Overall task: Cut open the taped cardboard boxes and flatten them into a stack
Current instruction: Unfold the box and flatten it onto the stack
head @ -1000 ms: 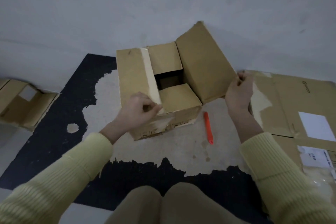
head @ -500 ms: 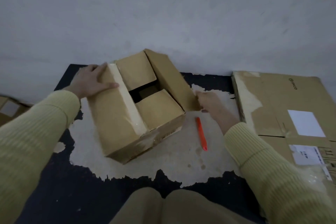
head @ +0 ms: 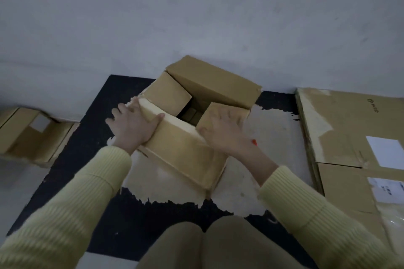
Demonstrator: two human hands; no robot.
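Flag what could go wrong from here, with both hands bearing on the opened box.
1. The orange cutter lies on the floor, mostly hidden behind the right hand. That hand or the collapsing cardboard box might come down on it. Whether its blade is out cannot be seen.
2. The right hand presses flat on a short flap over the open cavity, and the flap may give way suddenly.

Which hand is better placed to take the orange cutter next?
Right. The right hand presses the box just beside the orange cutter; the left hand rests on the box's opposite side.
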